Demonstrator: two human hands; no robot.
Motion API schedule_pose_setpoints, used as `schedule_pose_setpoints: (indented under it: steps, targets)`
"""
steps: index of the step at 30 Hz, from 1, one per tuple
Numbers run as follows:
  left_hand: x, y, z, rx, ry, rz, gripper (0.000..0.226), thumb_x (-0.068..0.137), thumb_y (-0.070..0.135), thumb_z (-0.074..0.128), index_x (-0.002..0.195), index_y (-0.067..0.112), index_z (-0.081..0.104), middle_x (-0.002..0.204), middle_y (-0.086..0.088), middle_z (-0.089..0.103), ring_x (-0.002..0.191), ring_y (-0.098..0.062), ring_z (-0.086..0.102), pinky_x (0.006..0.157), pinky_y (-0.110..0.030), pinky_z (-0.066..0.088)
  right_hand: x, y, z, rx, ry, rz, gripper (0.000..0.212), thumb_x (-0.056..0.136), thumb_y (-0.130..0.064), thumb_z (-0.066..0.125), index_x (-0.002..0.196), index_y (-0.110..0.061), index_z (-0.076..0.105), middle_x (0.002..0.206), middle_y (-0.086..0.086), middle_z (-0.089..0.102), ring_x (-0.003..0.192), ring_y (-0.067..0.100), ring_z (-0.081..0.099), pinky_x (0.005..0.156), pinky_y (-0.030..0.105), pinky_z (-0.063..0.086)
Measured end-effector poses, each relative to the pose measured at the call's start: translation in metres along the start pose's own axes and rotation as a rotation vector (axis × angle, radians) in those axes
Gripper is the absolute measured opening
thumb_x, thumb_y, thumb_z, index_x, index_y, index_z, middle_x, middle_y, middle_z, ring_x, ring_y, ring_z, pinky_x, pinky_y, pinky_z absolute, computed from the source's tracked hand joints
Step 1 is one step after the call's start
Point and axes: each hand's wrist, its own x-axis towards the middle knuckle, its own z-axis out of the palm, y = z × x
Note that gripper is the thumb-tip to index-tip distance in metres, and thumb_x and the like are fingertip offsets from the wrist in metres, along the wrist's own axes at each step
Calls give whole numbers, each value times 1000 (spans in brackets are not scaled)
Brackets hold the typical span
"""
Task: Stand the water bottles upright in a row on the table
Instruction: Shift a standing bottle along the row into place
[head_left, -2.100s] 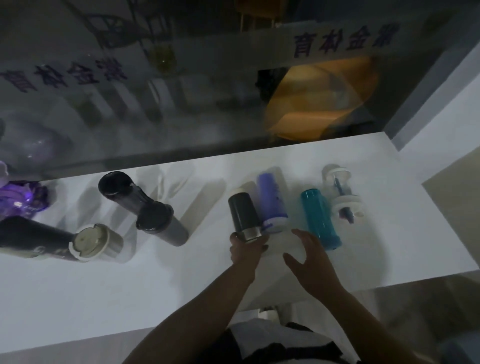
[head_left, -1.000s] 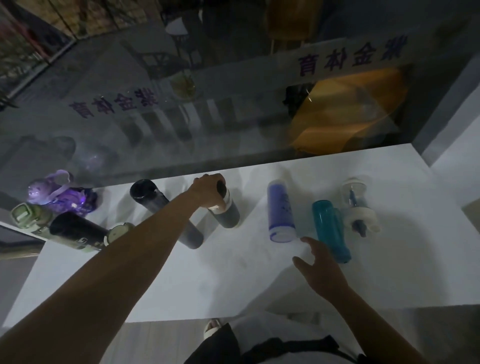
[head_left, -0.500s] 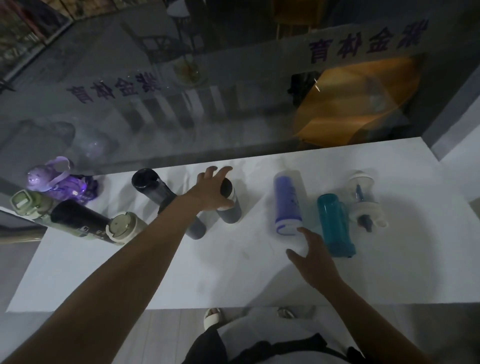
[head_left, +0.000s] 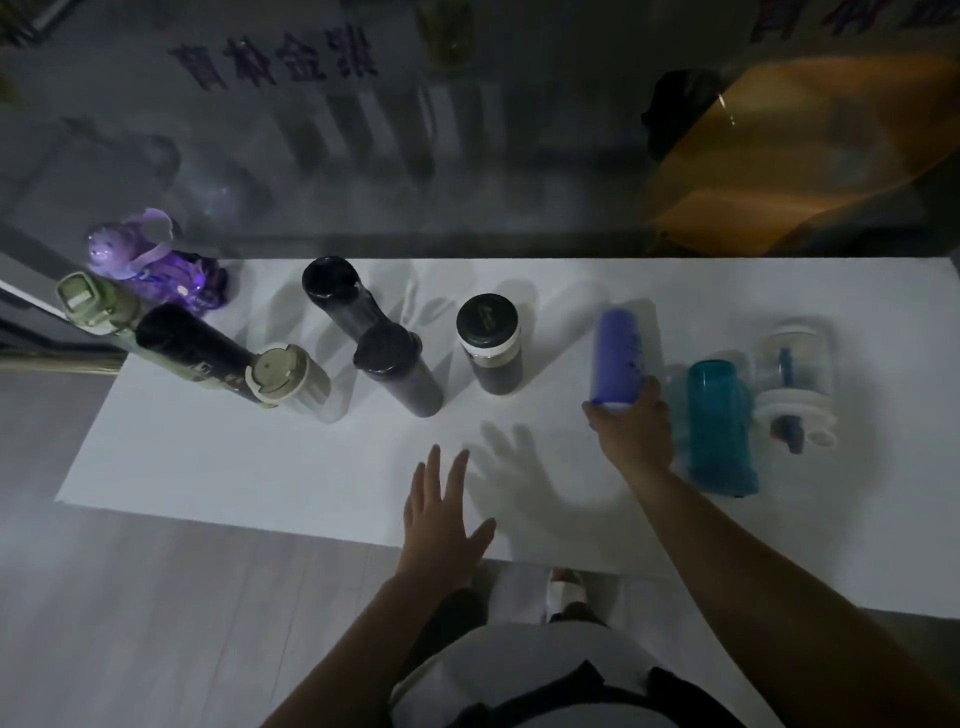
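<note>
Purple bottle (head_left: 622, 362): lying on the worktop (head_left: 291, 462) — your right hand (head_left: 631, 426) grips its near end.
Teal bottle (head_left: 719, 423): lying just right of it.
Left hand (head_left: 441, 514): yours, fingers spread wide, holding nothing — at the worktop's near edge.

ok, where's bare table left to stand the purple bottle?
Bare: the gap between the grey flask and the purple bottle, and the table's front strip near the left hand. Crowded: the left cluster of bottles, and right around the teal bottle and clear bottle.
</note>
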Motion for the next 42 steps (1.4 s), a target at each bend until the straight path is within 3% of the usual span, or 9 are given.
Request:
schedule_pose_setpoints:
  steps: [5,13,18,23,30,42]
  targets:
    - [-4,-33,12,111,-151,-19,91,87,55,57,153,34,-2,162,-2,-18,150,-32,-10,122,-51,10,-6,-3,1,-12,-8,-11,81,65,-44,75,131,-19,35,112,15,56,87,37,61,74,46,55]
    - [35,-45,2,191,-272,152,88,89,50,54,153,35,-6,163,-6,-15,150,-33,-11,121,-51,7,-25,-14,-32,-219,26,-145,63,60,-51,68,111,-19,49,93,8,62,69,24,60,58,31,50]
    - [52,-46,7,276,-327,270,84,89,57,46,153,36,-4,162,-3,-18,149,-33,-14,118,-58,4,-39,-46,-57,-373,25,-245,50,60,-46,68,100,-19,57,89,5,62,76,24,58,67,31,49]
    - [60,-47,16,356,-376,350,84,89,63,40,151,39,-10,160,-3,-26,146,-34,-25,113,-67,-5,-40,-97,-76,-624,-146,-240,57,76,-39,75,122,-17,49,111,7,58,99,27,58,91,37,50]
    - [61,-53,22,364,-388,393,83,90,62,36,147,41,-20,157,-5,-34,142,-38,-32,107,-71,-14,-37,-133,-68,-677,-166,-262,67,73,-35,80,130,-21,47,125,10,50,106,31,60,95,39,51]
    - [65,-52,13,405,-459,426,87,88,52,49,151,41,-11,158,-6,-32,143,-39,-30,108,-71,-9,-38,-139,-60,-719,-172,-268,79,74,-33,80,141,-27,39,136,9,46,116,31,53,94,38,49]
